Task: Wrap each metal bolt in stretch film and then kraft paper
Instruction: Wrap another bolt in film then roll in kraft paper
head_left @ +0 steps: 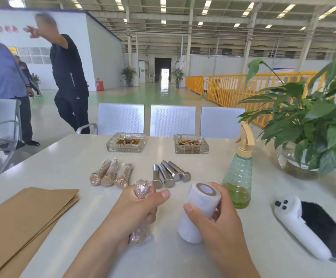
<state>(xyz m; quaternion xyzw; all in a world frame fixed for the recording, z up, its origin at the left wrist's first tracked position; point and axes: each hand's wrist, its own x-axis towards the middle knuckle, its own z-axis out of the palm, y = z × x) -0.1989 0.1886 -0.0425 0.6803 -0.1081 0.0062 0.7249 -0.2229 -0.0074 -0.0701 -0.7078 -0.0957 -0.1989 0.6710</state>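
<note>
Hands are working above a white counter (73,157): the left hand (131,215) is gripping a film-covered brown wrapped bolt (142,189), fingers curled round its middle so both ends are sticking out of the fist, while the right hand (217,219) is clasping a roll of stretch film (199,209) between thumb and fingers, the roll tilting with its cardboard core facing up. Just beyond the left hand, three wrapped bolts (111,173) are lying side by side, and to their right four bare metal bolts (171,173) are resting in a touching row. Sheets of kraft paper (20,223) are sitting stacked at the counter's left edge. A green spray bottle (238,183) is standing just beside the roll, with a white controller (297,223) and a phone (327,227) lying further right. Two glass ashtrays (126,142) are sitting at the far edge, a potted plant (311,125) at the far right. Two people (69,77) are standing behind the chairs (121,119).
</note>
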